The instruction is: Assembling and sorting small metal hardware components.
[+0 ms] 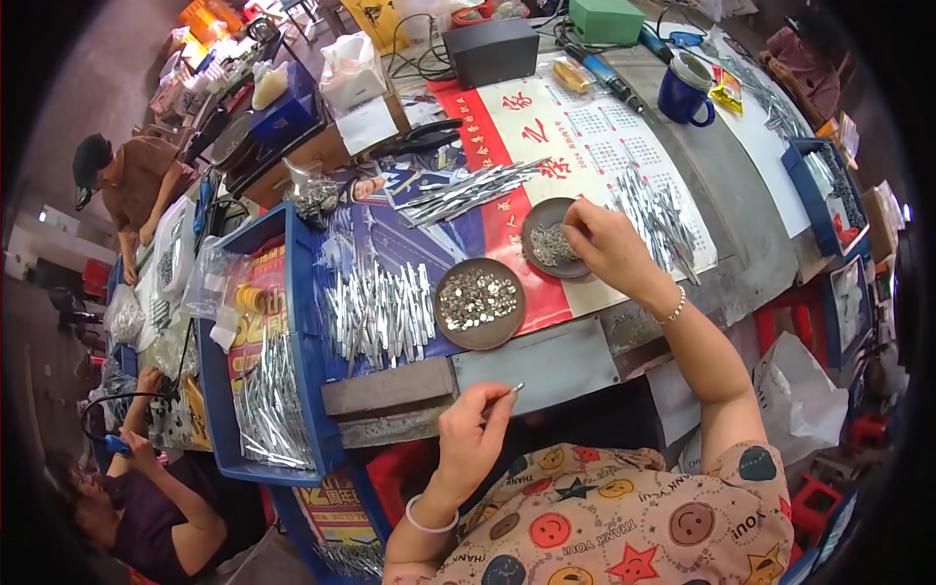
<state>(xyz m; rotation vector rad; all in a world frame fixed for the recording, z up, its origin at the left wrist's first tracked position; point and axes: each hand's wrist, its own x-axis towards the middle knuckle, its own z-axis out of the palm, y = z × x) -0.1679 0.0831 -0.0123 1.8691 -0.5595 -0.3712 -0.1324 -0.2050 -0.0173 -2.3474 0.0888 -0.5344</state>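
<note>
My left hand (472,437) is closed in a pinch in front of the bench edge, with a small silvery metal piece (518,387) poking out past the fingertips. Over the farther round brown dish (534,216) my right hand (612,250) dips with its fingers pressed together. Tiny metal parts (552,246) lie in that dish; whatever the fingertips hold is hidden. Beside it, a nearer brown dish (487,343) holds many small shiny discs (478,298). Left of the dishes, thin silvery metal strips (382,314) are spread in a pile.
More strips fill a blue tray (326,429) at left. Two strip piles (468,193) (655,219) lie on the printed sheets. A rusty metal block (388,389) sits at the front edge. A blue mug (686,93) and a rotary tool (612,82) stand farther back. Co-workers sit around.
</note>
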